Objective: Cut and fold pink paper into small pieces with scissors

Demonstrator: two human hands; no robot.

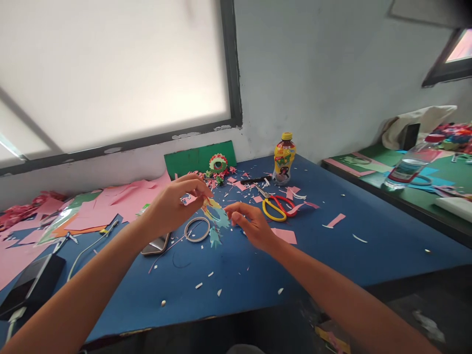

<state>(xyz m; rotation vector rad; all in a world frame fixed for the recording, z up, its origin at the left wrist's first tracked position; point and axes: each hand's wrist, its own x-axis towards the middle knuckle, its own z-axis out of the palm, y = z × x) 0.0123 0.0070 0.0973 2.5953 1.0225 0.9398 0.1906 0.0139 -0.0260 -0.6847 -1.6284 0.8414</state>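
My left hand (186, 199) pinches the top of a yellow and light-blue cut-paper ornament (220, 217), which hangs in the air above the blue table (317, 265). At its right edge, the closed fingers of my right hand (252, 223) hold the same paper piece. A smaller blue paper piece (215, 237) dangles below it. Behind and to the left lies a roll of tape (196, 229), flat on the table. Scissors with red and yellow handles (275, 209) rest beyond my right hand.
Pink paper sheets (121, 199) pile up at the left, near a black power bank (31, 285) with cables. A phone (157, 244) lies under my left wrist. A yellow-capped drink bottle (284, 160) stands at the back. Paper scraps are strewn about; a green table (446, 172) is at right.
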